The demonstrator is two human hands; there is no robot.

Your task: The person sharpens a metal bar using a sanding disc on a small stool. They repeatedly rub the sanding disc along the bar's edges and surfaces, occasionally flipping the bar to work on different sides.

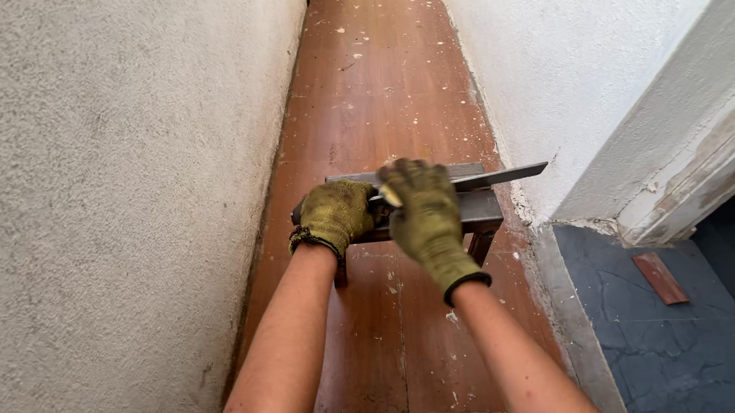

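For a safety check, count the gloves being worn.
2. One glove on the left hand, closed on the tool's handle end; one on the right hand, gripping mid-tool.

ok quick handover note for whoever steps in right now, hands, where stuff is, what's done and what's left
Left hand: gloved, gripping the left end of a small metal stand on the wooden floor.
Right hand: gloved, closed on the handle of a flat blade lying across the stand, tip pointing right.
Done: blade laid on the stand.
Left: cannot tell from this view.
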